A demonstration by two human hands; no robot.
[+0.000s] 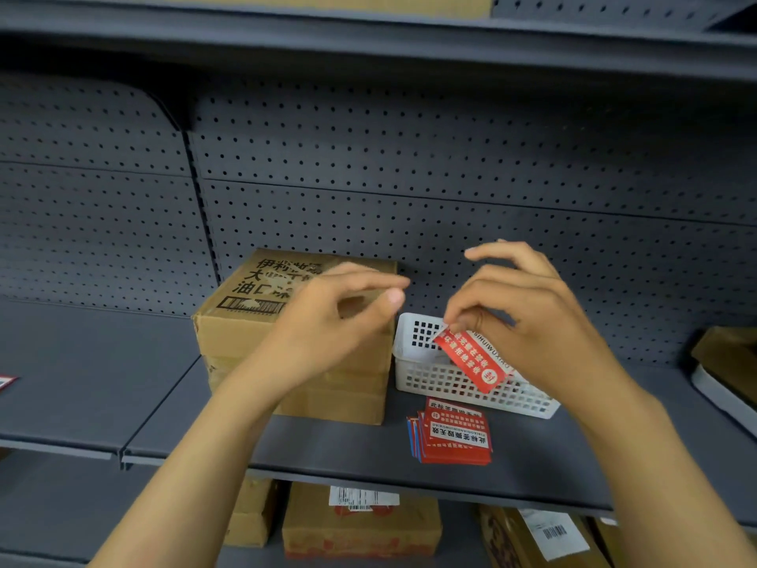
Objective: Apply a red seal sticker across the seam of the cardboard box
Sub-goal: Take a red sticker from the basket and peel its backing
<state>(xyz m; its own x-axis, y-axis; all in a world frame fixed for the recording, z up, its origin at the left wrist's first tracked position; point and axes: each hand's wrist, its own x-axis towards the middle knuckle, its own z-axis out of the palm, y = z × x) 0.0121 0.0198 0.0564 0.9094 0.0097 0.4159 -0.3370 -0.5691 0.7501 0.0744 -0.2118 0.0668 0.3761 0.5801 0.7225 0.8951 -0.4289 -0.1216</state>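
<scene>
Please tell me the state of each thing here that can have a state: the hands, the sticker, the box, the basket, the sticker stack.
right hand: pinching the red seal sticker by its top end
red seal sticker: held up, tilted, not yet on the box
left hand: open, empty, in front of the box
cardboard box: closed, on the shelf
white basket: upright, beside the box
sticker stack: lying flat on the shelf

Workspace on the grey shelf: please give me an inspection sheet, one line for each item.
Surface: grey metal shelf.
Job's things: cardboard box at the back; red seal sticker pinched in right hand; sticker stack near the front edge.
Clutter: white basket beside the box.
Grippers: left hand open, holding nothing.
Cables: nothing seen.
Surroundings: pegboard behind; labelled boxes on the shelf below.
</scene>
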